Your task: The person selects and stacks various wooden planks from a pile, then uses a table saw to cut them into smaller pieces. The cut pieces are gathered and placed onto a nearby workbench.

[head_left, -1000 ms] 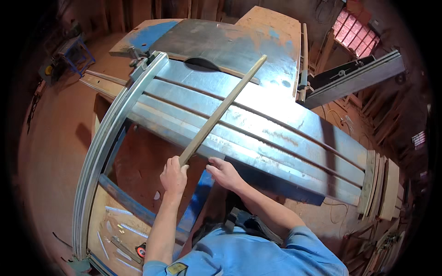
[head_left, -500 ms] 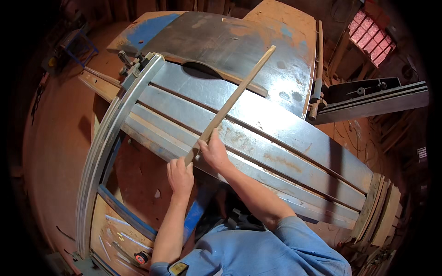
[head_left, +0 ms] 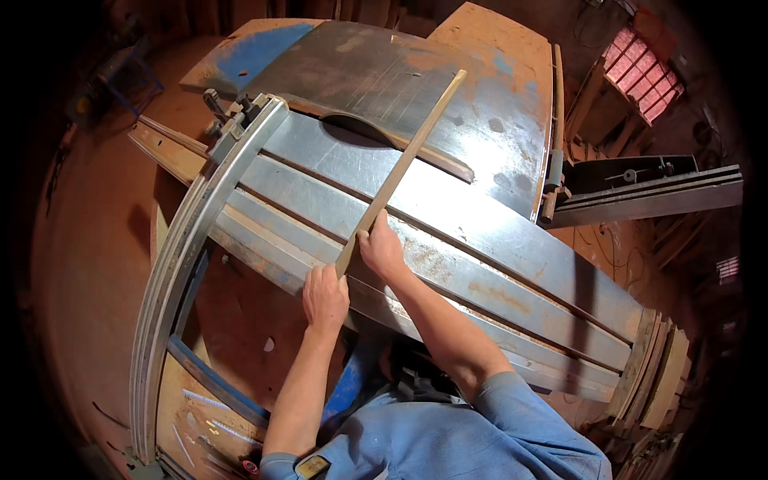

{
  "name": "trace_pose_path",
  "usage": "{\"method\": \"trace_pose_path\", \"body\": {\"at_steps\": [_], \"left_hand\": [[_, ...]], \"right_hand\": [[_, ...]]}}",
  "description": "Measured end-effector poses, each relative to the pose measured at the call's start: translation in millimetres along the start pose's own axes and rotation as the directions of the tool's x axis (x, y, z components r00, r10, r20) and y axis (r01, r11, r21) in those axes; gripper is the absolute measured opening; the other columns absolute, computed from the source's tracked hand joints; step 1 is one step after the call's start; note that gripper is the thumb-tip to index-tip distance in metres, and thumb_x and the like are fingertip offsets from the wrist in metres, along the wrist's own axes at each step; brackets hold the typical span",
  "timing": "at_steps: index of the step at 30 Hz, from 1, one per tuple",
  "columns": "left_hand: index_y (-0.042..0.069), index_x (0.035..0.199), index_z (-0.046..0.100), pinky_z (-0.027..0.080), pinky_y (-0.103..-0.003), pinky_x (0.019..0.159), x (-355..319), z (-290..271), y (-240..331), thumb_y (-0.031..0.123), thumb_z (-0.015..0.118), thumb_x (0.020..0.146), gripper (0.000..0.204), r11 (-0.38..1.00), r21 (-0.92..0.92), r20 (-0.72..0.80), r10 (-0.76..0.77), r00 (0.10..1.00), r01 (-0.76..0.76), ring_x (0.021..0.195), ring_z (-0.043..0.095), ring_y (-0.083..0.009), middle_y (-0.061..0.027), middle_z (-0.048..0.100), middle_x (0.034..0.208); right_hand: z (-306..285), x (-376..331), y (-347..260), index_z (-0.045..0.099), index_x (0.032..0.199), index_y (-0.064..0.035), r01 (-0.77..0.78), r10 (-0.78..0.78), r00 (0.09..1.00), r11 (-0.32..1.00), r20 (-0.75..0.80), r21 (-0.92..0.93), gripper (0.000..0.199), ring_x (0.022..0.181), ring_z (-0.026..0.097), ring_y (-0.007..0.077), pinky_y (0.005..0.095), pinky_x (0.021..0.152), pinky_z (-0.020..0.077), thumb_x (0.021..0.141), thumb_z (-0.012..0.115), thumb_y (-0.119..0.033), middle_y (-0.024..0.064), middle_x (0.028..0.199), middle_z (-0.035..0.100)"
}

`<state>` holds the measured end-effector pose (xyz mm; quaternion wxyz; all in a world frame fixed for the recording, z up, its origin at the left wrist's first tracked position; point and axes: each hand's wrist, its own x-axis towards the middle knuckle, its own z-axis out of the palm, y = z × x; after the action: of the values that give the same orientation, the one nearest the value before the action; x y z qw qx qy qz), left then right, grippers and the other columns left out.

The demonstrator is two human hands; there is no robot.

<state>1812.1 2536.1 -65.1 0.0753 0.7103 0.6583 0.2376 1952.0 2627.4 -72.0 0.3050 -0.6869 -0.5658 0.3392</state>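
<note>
Wood strip (head_left: 404,164), long and thin, lay diagonally across the saw worktop (head_left: 480,232); probably light and whippy. Left hand (head_left: 324,296) gripped its near end, right hand (head_left: 382,252) pinched it just beyond.

The long strip (head_left: 404,160) is pale, smooth wood. The tabletop (head_left: 480,232) is dull grey metal with rust spots and worn blue paint. The sleeve (head_left: 520,424) is matt blue cloth.
</note>
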Motion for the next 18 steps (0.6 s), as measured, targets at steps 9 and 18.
{"method": "trace_pose_path", "body": {"at_steps": [9, 18], "left_hand": [[0.001, 0.105, 0.06, 0.048, -0.047, 0.084, 11, 4, -14, 0.011, 0.075, 0.079, 0.031, 1.0, 0.014, -0.054, 0.003, 0.999, -0.002, 0.095, 0.057, -0.0381, -0.0173, 0.059, 0.096], [0.001, 0.105, 0.06, 0.047, -0.048, 0.085, 15, 3, -15, 0.007, 0.072, 0.079, 0.029, 0.999, -0.019, -0.064, -0.038, 0.997, 0.037, 0.097, 0.056, -0.0397, -0.0184, 0.058, 0.096]], "right_hand": [[11, 15, -9, 0.037, 0.121, 0.0017, 0.018, -0.018, 0.999, 1.0, 0.04, -0.012, 0.043, 0.087, 0.064, 0.0537, 0.0581, 0.075, 0.0501, 0.091, 0.061, -0.018, 0.0344, 0.088, 0.065], [14, 21, -15, 0.036, 0.12, 0.0037, 0.013, -0.013, 0.998, 1.0, 0.067, -0.002, 0.045, 0.088, 0.064, 0.0533, 0.0573, 0.076, 0.0508, 0.092, 0.06, -0.021, 0.0352, 0.089, 0.065]]}}
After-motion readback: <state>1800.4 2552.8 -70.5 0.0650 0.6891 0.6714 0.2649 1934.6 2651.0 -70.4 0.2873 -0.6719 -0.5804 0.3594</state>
